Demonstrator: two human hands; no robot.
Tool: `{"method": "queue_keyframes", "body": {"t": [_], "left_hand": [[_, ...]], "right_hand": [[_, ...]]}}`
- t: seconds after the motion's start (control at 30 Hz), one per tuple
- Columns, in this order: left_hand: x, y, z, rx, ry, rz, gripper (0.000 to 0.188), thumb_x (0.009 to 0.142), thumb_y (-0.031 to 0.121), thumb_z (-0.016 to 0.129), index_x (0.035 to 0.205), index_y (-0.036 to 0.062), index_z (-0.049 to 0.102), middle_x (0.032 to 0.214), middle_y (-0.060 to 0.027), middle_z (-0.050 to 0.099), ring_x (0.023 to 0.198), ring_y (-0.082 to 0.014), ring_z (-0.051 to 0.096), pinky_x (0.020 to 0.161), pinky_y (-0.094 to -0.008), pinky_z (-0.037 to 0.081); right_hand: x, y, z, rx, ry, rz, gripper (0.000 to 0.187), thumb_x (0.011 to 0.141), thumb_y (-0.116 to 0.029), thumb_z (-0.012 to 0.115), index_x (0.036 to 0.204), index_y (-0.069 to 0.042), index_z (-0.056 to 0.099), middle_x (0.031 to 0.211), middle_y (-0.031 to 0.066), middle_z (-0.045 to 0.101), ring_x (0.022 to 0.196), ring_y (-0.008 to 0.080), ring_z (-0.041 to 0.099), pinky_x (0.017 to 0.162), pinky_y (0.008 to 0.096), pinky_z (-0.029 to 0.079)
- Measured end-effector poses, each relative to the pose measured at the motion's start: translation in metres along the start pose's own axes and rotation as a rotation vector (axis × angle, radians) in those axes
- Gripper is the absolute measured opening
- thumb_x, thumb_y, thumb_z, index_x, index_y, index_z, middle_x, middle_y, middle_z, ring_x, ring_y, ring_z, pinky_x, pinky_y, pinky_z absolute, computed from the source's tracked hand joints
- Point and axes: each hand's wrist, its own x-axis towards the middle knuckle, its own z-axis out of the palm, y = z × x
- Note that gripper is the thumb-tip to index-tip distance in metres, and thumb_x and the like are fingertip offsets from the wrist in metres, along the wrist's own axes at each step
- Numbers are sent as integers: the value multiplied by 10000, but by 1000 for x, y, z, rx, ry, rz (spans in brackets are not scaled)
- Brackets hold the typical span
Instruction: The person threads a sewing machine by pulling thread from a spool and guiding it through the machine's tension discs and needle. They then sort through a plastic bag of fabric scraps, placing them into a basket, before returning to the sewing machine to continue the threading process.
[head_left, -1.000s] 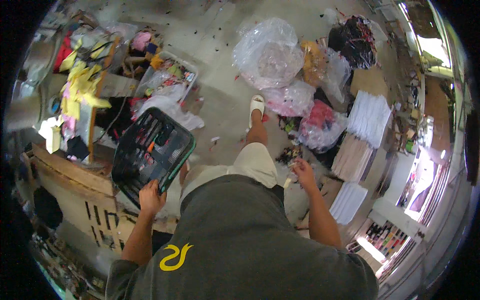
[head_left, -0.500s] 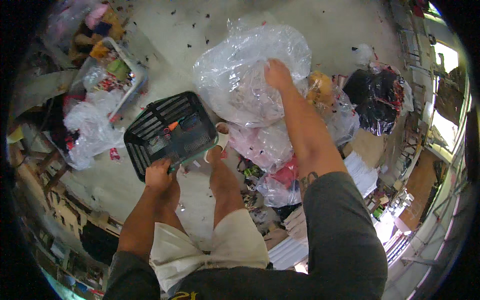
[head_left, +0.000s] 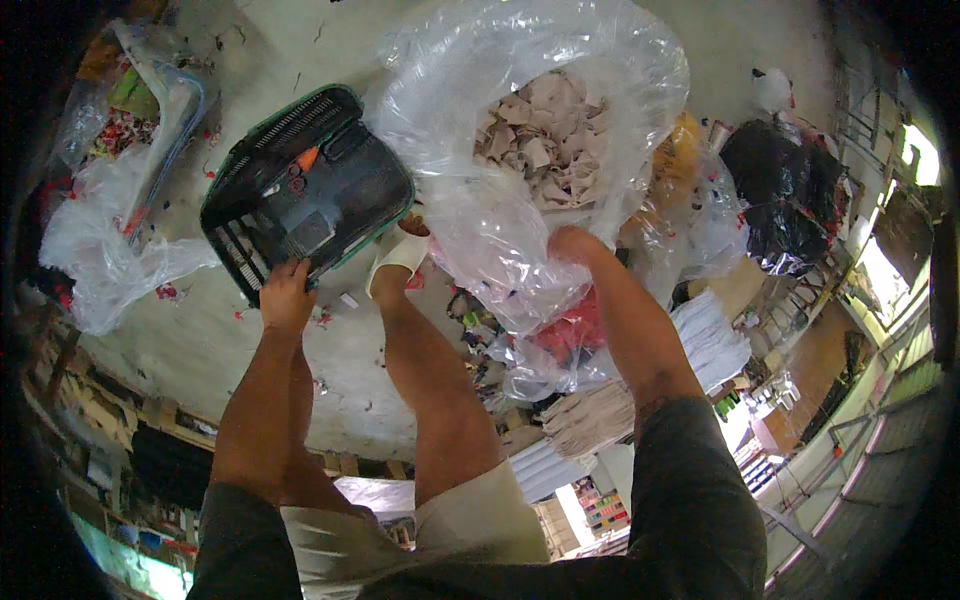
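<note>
My left hand (head_left: 287,295) grips the near rim of a black plastic basket with a green edge (head_left: 305,190), held tilted above the floor; small orange and dark items lie inside it. My right hand (head_left: 572,245) clutches the wall of a large clear plastic bag (head_left: 500,130) that holds many beige cut pieces (head_left: 545,135). The bag's mouth faces up and sits just right of the basket. My right leg and pale sandal (head_left: 398,262) stand between basket and bag.
More clear bags with red and mixed contents (head_left: 560,345) lie under the big bag. A black bag (head_left: 780,190) sits at right, white stacked sheets (head_left: 710,340) near it. A clear bag and tray of coloured scraps (head_left: 120,200) lie at left on the littered concrete floor.
The view has dropped closer to the floor. My right hand slid from the bag's top to its near side and took hold. The basket moved up and left, closer to the bag.
</note>
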Motion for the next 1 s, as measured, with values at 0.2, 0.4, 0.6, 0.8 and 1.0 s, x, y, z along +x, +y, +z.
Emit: {"method": "queue_keyframes", "body": {"t": [0.2, 0.4, 0.6, 0.8, 1.0], "left_hand": [[-1, -7, 26, 83, -115, 2, 578, 724, 161, 800, 1261, 104, 595, 1190, -95, 635, 1067, -308, 627, 896, -401, 549], [-2, 21, 16, -18, -327, -59, 643, 787, 295, 804, 1319, 47, 542, 1272, -138, 611, 1138, -344, 609, 920, -426, 531], [-11, 38, -33, 84, -413, -62, 591, 795, 339, 808, 1227, 2, 587, 1188, -176, 653, 1042, -383, 643, 874, -439, 535], [36, 219, -168, -654, -56, 252, 204, 817, 144, 734, 979, 42, 663, 952, -170, 653, 783, -363, 646, 728, -479, 516], [197, 306, -80, -160, 61, 359, 302, 926, 253, 600, 1080, -5, 632, 1191, -231, 611, 1027, -442, 635, 940, -515, 506]], "right_hand": [[75, 54, -38, 698, 1616, 1323, 838, 671, -440, 901, 1255, 63, 573, 1239, 221, 620, 1119, 321, 617, 900, 435, 536], [53, 199, -9, 1861, 1327, 394, 647, 817, -313, 817, 1312, 9, 551, 1178, 159, 666, 1085, 285, 646, 874, 384, 569], [29, 149, -22, 1252, 1062, 340, 499, 851, -183, 744, 1309, -69, 580, 1108, 106, 698, 967, 265, 681, 851, 405, 565], [24, 22, -50, 906, 1566, 155, 610, 804, -253, 783, 1343, -61, 574, 1323, 171, 603, 1170, 332, 593, 1016, 422, 468], [-21, 75, -95, 1990, 1307, -105, 684, 950, -506, 550, 1465, -64, 469, 1490, 134, 480, 1338, 294, 477, 1115, 403, 384]]}}
